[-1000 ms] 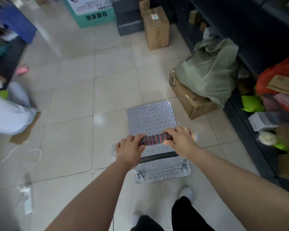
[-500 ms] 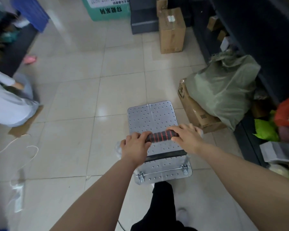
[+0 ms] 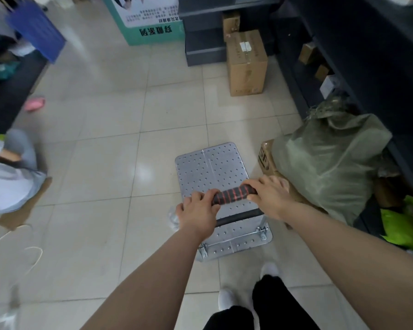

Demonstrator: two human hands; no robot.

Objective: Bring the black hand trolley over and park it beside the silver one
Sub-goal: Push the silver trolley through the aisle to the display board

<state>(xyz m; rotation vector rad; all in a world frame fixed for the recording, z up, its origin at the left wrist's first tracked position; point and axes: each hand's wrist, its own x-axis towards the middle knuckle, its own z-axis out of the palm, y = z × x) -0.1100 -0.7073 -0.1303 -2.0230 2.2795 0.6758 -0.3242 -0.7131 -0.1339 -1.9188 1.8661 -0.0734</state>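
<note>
A hand trolley with a silver perforated deck (image 3: 210,167) stands on the tiled floor just ahead of my feet. Its handle (image 3: 234,195) has a black grip with red stripes. My left hand (image 3: 197,215) is closed around the handle's left end. My right hand (image 3: 270,196) is closed around its right end. The trolley's wheels are hidden under the deck. No second trolley is in view.
A green sack (image 3: 329,163) lies on a cardboard box (image 3: 265,158), close to the deck's right edge. Dark shelving (image 3: 367,67) runs along the right. A tall carton (image 3: 247,65) stands ahead. A person (image 3: 7,177) crouches at left, near a white cord (image 3: 34,253).
The trolley has rolled forward across the tiles with both hands still on its handle. The sack and the far carton are nearer, and my feet have stepped.
</note>
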